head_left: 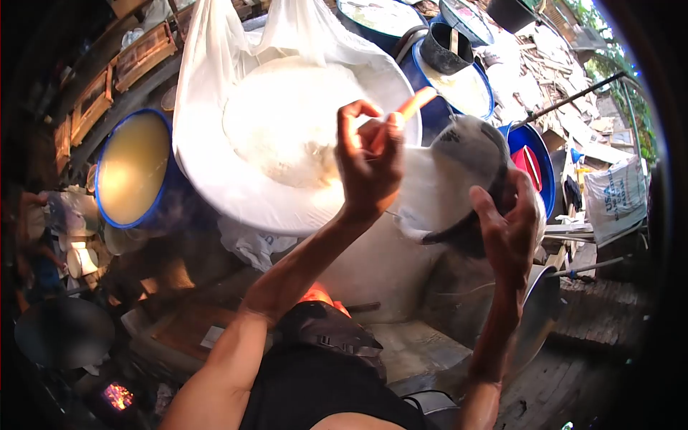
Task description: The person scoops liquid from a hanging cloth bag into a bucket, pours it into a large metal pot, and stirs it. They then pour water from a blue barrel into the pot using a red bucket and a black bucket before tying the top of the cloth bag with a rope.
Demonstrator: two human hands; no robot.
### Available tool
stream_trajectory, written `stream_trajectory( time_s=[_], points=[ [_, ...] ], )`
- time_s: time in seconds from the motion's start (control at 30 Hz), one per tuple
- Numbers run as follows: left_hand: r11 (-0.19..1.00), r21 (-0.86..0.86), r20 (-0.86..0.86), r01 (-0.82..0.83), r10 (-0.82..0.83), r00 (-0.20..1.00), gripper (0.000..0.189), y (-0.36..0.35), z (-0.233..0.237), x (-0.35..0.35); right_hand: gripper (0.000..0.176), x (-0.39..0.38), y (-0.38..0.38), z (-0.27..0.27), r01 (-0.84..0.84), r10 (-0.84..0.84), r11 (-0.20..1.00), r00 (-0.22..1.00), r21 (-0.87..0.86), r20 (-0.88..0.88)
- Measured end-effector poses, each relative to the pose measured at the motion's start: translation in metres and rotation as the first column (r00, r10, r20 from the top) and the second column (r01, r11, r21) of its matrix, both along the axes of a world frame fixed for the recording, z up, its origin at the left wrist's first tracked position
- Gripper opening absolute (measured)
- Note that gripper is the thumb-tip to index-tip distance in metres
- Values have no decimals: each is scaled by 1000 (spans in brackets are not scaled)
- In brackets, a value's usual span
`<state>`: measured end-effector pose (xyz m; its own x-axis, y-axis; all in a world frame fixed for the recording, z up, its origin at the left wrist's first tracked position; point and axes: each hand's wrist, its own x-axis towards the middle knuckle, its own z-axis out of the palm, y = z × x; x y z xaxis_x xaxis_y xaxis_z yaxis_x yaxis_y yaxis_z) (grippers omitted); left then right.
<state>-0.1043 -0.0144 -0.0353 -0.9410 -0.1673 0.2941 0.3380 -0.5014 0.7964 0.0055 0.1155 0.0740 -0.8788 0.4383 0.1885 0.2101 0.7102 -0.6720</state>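
Observation:
My left hand [369, 161] is raised over the right part of a wide vat [269, 218] lined with white cloth, its fingers curled and one finger stretched to the right. What it holds, if anything, I cannot make out. A dark bucket [491, 154] lies tilted beside the vat, its mouth towards it, with whitish material at its opening. My right hand [512, 215] grips the bucket's outer side, thumb apart from the fingers. Inside the vat the pale contents [290, 129] are overexposed.
A blue barrel [106, 208] of yellowish liquid stands at the left. More blue barrels [489, 107] are at the upper right, one with a black bucket [446, 50] on it. Glowing embers [118, 395] lie lower left. A white sack [615, 201] hangs at the right.

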Motion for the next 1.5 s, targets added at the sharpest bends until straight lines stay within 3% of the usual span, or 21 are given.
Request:
stream_trajectory(
  time_s=[0.07,0.13,0.2,0.27,0.4,0.53,0.6,0.63,0.67,0.73,0.77,0.87,0.9,0.93,1.0,1.07,1.2,1.3,1.37,1.47,1.5],
  points=[
    [999,-4,92,-44,44,995,18,-14,-9,4,32,-10,-6,-2,-95,80,953,995,289,64],
    [980,-122,101,-159,172,980,16,-26,-29,5,33,-19,-27,3,-145,131,916,989,374,62],
    [986,-78,261,-150,165,951,21,-37,-37,14,34,-26,-41,1,-242,249,838,967,489,52],
    [988,19,392,-150,131,911,27,-49,-55,24,28,-30,-56,-10,-367,390,793,919,486,57],
    [983,-44,492,-176,175,853,54,-62,-85,47,29,-28,-86,-41,-507,519,686,844,522,138],
    [979,-43,478,-199,195,857,53,-66,-66,65,27,-9,-89,-47,-532,527,737,839,417,138],
    [972,-67,384,-224,233,894,48,-64,-62,65,30,1,-71,-42,-472,525,787,851,397,-30],
    [969,-70,327,-237,247,912,29,-64,-58,65,31,7,-59,-40,-423,492,821,865,382,-99],
    [966,-71,268,-249,259,928,34,-63,-54,64,32,14,-47,-35,-347,459,834,868,429,-189],
    [912,-239,-91,-334,322,942,29,-48,-38,57,33,37,-13,-45,-179,236,960,932,215,-276],
    [903,-264,-211,-338,288,934,23,-35,-24,60,33,56,0,-46,-133,86,981,952,-144,-294],
    [919,-392,-346,-54,-93,934,9,13,34,92,38,112,52,-75,-40,-224,849,875,-526,-429],
    [890,-404,-642,-211,-112,759,16,36,48,99,39,137,72,-93,-43,-304,786,842,-617,-446],
    [801,-472,-780,-368,-184,599,21,59,53,113,38,166,88,-110,-69,-376,709,806,-702,-458],
    [908,-391,-781,-149,-242,576,24,112,65,163,37,233,103,-135,-67,-546,608,688,-791,-478],
    [890,-432,-833,-149,-330,445,37,152,70,230,46,313,110,-152,-70,-639,575,585,-815,-500],
    [834,-504,-820,223,-544,180,32,187,82,391,56,498,88,-193,31,-763,603,317,-797,-564],
    [571,-585,-725,576,-687,-56,28,190,81,516,55,597,26,-156,217,-786,616,104,-757,-610],
    [338,-706,-603,623,-747,-278,22,185,70,588,48,681,-7,-157,339,-807,551,-15,-762,-590],
    [3,-805,-399,593,-742,-538,26,177,53,690,49,785,-62,-170,533,-795,252,-362,-808,-486],
    [-77,-853,-305,516,-729,-613,27,176,45,721,48,824,-84,-186,580,-789,199,-383,-790,-480]
  ],
)
